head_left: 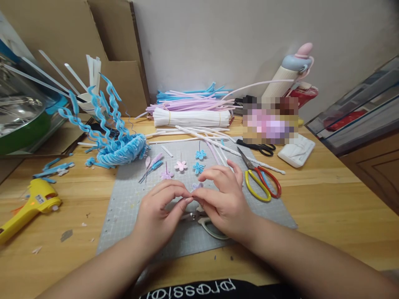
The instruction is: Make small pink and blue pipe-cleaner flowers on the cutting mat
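My left hand (162, 207) and my right hand (222, 199) meet over the cutting mat (121, 207), with thumbs and forefingers pinched together at the tips. What they hold there is too small to make out. Right behind the fingertips shows a light purple fuzzy flower (197, 186), partly covered; I cannot tell whether it is held or lies on the mat. Beyond it lie blue flowers (198, 167), a pink flower (181, 166) and a purple flower (166, 174). Pale-handled scissors (213, 230) rest beneath my hands, partly hidden.
Red-and-yellow-handled scissors (260, 178) and black scissors (258, 146) lie right of the flowers. Behind are bundled white pipe cleaners (191, 118). On the left stand a blue curly pipe-cleaner piece (121, 149) and a yellow glue gun (34, 203). A white case (296, 150) sits at right.
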`<state>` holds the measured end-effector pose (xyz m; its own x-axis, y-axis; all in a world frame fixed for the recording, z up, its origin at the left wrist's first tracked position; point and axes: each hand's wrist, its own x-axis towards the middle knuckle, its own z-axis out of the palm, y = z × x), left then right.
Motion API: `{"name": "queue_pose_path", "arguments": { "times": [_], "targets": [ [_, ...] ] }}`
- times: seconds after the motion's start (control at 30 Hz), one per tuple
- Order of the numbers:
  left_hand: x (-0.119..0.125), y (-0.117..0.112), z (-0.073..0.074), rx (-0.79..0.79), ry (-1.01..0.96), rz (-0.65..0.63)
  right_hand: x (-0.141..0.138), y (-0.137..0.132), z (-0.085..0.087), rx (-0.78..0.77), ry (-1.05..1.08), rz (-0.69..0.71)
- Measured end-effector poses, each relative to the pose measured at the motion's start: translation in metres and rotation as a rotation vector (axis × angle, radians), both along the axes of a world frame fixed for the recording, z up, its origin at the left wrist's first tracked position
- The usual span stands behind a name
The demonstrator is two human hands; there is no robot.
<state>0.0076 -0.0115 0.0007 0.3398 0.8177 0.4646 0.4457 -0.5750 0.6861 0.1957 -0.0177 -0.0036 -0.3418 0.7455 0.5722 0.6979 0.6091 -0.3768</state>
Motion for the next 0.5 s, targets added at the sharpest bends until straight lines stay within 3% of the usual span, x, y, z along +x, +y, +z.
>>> {"name": "queue_pose_path", "arguments": {
  "times": [0.23,0.37,0.43,0.5],
  "targets": [
    [0.000,0.001,-0.001,-0.020,0.036,-0.012,0.001,0.002,-0.004,0.007,-0.009,-0.003],
    [-0.002,0.002,-0.002,0.044,0.031,-0.001,0.000,0.004,-0.006,-0.028,0.040,-0.001],
    [-0.005,0.006,0.002,0.116,-0.001,0.067,0.000,0.005,-0.006,-0.013,0.098,0.004],
    [-0.010,0.017,0.011,0.185,-0.035,0.218,0.002,0.007,-0.006,0.035,0.179,-0.017]
  ]
}}
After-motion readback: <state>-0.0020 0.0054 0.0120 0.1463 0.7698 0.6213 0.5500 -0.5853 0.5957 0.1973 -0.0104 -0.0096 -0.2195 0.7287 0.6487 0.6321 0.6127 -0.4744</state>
